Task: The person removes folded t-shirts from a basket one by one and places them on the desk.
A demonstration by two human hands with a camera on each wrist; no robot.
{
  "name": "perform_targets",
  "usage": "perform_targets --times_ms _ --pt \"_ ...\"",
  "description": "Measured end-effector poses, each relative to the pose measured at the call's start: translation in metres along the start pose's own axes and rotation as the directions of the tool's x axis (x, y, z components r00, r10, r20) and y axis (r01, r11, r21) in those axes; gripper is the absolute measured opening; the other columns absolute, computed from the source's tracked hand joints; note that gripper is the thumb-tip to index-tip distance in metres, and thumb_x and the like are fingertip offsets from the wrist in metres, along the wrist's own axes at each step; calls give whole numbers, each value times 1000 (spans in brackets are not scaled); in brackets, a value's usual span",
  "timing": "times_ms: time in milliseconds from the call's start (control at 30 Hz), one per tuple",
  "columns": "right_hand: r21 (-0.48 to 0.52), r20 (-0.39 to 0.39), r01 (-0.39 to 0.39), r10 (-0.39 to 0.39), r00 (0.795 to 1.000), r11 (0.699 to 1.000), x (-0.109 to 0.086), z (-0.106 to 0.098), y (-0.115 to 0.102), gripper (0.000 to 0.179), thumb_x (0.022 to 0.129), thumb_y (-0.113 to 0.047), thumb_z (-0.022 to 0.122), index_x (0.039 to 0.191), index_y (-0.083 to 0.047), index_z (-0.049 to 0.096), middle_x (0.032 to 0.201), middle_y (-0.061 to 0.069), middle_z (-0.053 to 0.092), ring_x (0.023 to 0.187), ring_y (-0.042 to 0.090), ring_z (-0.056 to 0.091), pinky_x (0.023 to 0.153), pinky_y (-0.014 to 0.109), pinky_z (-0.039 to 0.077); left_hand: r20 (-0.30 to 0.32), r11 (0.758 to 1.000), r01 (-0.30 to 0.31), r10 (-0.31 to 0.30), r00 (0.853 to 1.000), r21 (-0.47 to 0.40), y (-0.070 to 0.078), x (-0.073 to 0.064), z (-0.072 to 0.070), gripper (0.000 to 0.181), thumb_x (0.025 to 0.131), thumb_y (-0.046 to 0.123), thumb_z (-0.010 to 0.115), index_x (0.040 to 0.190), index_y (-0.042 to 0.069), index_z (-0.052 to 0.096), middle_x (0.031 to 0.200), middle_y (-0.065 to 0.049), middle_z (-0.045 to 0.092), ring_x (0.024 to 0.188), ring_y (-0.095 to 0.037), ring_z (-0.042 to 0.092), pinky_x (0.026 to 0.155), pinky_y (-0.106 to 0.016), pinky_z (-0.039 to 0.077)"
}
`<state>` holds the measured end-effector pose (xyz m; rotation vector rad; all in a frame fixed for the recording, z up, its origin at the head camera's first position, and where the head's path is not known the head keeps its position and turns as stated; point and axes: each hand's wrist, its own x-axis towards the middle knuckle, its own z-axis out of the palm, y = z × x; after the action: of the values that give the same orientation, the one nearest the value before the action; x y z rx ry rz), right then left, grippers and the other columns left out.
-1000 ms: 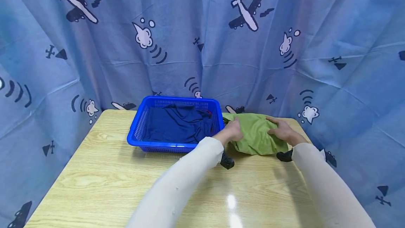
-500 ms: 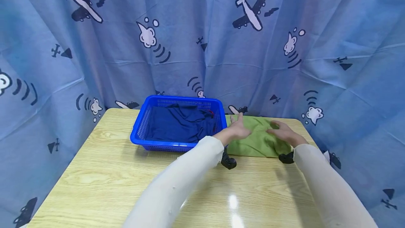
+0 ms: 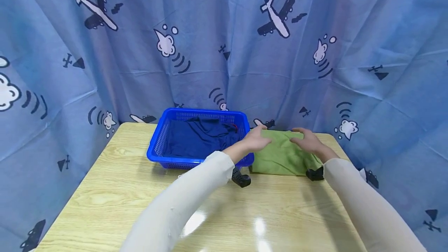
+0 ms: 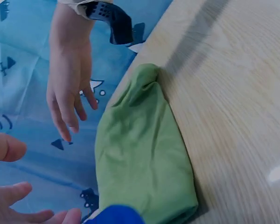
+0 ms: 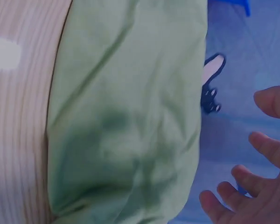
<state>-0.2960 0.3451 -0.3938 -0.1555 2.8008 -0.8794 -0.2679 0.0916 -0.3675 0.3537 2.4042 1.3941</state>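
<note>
A folded green cloth [image 3: 280, 153] lies flat on the table, right of the basket. In the left wrist view the green cloth [image 4: 140, 149] looks like a long bundle with a bunched far end. My left hand [image 3: 254, 140] hovers by the basket's right rim, fingers spread and holding nothing. Above the cloth's right part is my right hand [image 3: 308, 142], its fingers apart from the fabric. In the right wrist view, the right hand's fingers [image 5: 266, 144] are loosely spread beside the green cloth [image 5: 130, 107], which shows soft creases.
A blue plastic basket [image 3: 201, 163] stands at the back of the wooden table [image 3: 105, 189], with dark blue cloth [image 3: 196, 139] inside. Behind the table hangs a blue curtain [image 3: 196, 49] with airplane prints. Black wrist devices [image 3: 241, 178] sit under both wrists.
Both hands have let go of the green cloth, which now lies flatter. My left hand has moved left toward the basket; the right hand has lifted slightly and opened.
</note>
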Motion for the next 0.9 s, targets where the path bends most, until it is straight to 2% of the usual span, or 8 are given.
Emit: perform_targets --times_ms 33,100,133,167,267,667,900 --pt "13 6 6 -6 1000 1000 -1 1 -3 66 105 -29 50 157 4 26 162 37 16 146 59 18 113 70 30 -1 1000 -9 9 1000 -9 -2 -2 -3 56 102 27 59 154 21 40 159 -4 42 83 -18 55 77 -34 43" --pt "32 10 25 -25 1000 999 -4 4 -9 64 106 -28 50 156 4 27 162 36 17 145 60 18 114 71 28 2 1000 -21 21 1000 -20 -6 -7 -8 54 102 28 58 153 21 41 160 -5 41 110 -22 59 90 -38 46" --pt "42 9 37 -38 999 998 -5 5 -12 63 106 -28 49 156 4 28 162 36 18 145 60 19 115 70 28 3 999 -30 30 1000 -19 -8 -9 -11 54 102 28 58 153 21 41 160 -6 41 126 -25 54 98 -40 46" --pt "51 7 48 -48 999 998 -7 7 -16 63 107 -28 49 156 4 28 161 36 19 144 60 21 114 70 29 7 999 -36 36 999 -20 -11 -10 -14 54 102 28 58 153 20 41 160 -8 41 135 -27 50 103 -43 46" --pt "79 -2 77 -77 997 994 -11 11 -25 62 107 -27 50 156 3 29 161 35 22 144 58 25 114 67 32 4 999 -38 38 999 -6 -20 -16 -24 53 103 28 56 153 19 41 158 -12 42 143 -30 45 112 -49 44" --pt "177 -7 188 -190 982 966 -15 31 -74 57 106 -23 52 156 -2 34 160 31 31 146 52 30 113 64 37 -30 998 -57 56 998 -19 -56 -35 -56 51 102 22 55 151 12 45 155 -18 45 142 -36 45 113 -55 41" --pt "262 39 224 -242 969 939 -14 43 -100 57 107 -22 51 158 -6 33 160 27 33 143 46 40 114 60 39 -13 999 -38 38 999 -5 -72 -45 -80 50 102 24 55 151 15 45 157 -19 42 144 -35 43 113 -55 41"
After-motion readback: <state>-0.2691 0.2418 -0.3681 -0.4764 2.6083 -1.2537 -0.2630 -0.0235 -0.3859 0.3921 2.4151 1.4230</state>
